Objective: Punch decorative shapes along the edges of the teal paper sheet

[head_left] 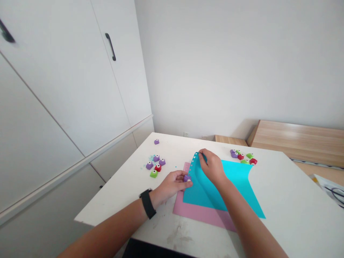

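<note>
A sheet of blue paper [215, 190] with a row of punched holes along its left edge lies partly over a pink sheet [204, 216]. My left hand [176, 181], wearing a black wristband, grips a small purple hole punch [187, 178] at that holed edge. Between the fingers and thumb of my right hand [211, 164] is the far left corner of the blue paper, lifted and curled a little. Part of the purple punch is hidden by my left fingers.
Several purple, red and green punches, including a green one [154, 173], sit at the left among blue paper bits. Another cluster with a red punch [253, 161] stands at the far right. A lone purple punch [156, 141] is near the back corner. White cabinets [115, 89] flank the table [129, 200].
</note>
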A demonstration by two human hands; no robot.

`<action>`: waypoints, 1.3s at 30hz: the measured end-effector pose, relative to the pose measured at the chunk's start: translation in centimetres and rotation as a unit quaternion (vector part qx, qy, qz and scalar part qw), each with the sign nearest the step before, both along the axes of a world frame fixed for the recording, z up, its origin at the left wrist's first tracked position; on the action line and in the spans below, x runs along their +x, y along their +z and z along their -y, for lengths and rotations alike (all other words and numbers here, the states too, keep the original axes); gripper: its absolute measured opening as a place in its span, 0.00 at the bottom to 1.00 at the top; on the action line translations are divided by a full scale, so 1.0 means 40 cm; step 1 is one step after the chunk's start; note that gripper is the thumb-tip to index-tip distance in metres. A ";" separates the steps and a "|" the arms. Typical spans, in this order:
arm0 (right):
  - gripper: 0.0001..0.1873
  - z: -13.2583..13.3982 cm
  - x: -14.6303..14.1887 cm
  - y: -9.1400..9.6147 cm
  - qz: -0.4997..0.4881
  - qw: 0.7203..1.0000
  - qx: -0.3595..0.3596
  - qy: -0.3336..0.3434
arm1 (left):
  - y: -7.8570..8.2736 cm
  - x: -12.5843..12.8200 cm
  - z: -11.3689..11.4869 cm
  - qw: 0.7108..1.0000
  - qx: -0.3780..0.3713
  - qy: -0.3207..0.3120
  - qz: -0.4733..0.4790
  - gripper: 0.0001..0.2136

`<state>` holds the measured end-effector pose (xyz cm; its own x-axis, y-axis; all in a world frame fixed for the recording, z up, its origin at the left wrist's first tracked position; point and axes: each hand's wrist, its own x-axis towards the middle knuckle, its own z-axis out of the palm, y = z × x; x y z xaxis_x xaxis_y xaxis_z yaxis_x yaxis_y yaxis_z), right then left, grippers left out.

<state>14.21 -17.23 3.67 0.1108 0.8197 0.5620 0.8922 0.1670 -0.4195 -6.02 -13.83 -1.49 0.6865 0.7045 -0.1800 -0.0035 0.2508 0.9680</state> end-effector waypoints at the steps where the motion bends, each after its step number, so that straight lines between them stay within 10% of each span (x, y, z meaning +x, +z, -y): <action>1: 0.11 -0.001 0.000 -0.001 0.004 1.000 0.002 -0.001 | -0.004 0.001 -0.002 1.000 0.003 -0.001 0.002 0.23; 39: 0.17 0.014 0.063 0.033 -0.001 1.000 -0.017 0.012 | -0.019 -0.004 -0.019 0.998 0.066 -0.010 0.009 0.20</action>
